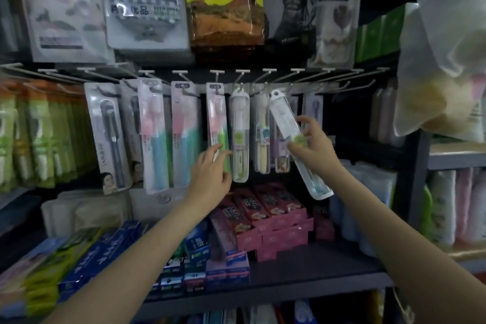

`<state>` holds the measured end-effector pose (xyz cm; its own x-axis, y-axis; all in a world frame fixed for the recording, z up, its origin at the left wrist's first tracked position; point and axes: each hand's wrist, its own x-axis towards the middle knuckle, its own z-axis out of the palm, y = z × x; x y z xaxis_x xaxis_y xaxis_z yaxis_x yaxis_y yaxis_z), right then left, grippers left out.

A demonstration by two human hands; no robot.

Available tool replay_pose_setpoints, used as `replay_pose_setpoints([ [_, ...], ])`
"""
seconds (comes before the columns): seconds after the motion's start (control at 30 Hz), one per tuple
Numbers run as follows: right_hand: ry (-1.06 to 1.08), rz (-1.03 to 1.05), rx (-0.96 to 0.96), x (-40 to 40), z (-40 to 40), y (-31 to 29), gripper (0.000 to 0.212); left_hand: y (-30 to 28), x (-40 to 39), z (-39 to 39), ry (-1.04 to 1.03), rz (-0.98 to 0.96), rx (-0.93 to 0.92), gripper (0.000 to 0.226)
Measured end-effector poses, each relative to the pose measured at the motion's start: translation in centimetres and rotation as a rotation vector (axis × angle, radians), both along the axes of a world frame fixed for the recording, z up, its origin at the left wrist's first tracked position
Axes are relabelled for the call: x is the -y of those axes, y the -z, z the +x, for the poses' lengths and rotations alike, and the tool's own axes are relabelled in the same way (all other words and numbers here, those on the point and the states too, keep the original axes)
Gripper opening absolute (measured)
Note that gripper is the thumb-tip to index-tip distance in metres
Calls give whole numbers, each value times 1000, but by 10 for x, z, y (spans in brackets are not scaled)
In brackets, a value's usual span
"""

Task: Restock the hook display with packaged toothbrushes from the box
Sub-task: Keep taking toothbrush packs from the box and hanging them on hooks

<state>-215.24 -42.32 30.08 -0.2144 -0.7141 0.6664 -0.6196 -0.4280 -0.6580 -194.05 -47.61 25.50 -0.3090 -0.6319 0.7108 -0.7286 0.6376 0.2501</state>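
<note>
Head cam has us right up at the hook display [263,87], and the thing to look at is the clear toothbrush case [297,144] in our right hand [314,146]. We've got it pinched around its middle, thumb on the near face and fingers curled behind it, and it's tilted, with the hanger end up near the hooks and the bottom end swinging out to the right. Can't tell whether the hanger hole is actually on a hook or just next to one.

Our left hand [210,173] is up just left of that, fingers loosely spread and mostly straight, fingertips touching the lower part of a hanging pink and green toothbrush pack [217,118], right beside another clear case [239,134] that hangs straight down.

Further left, more carded toothbrushes hang in a row, pink and blue ones [155,134] and a dark one [110,137]. Below the hooks we see a shelf [302,281] stacked with pink toothpaste boxes [273,221] and blue ones [105,252]. Bagged goods hang above, including a yellow bag [223,0].
</note>
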Motion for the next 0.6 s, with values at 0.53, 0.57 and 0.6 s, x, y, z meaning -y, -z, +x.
replay_pose_setpoints([
  [0.53,-43,-19,-295,33,39,-36,53,20,27,2,-109,94,-44,48],
  [0.57,-24,-22,-299,32,41,-33,53,23,26,5,-110,84,-54,46],
  [0.6,1,-28,-311,29,44,-30,53,25,25,8,-106,71,-65,45],
])
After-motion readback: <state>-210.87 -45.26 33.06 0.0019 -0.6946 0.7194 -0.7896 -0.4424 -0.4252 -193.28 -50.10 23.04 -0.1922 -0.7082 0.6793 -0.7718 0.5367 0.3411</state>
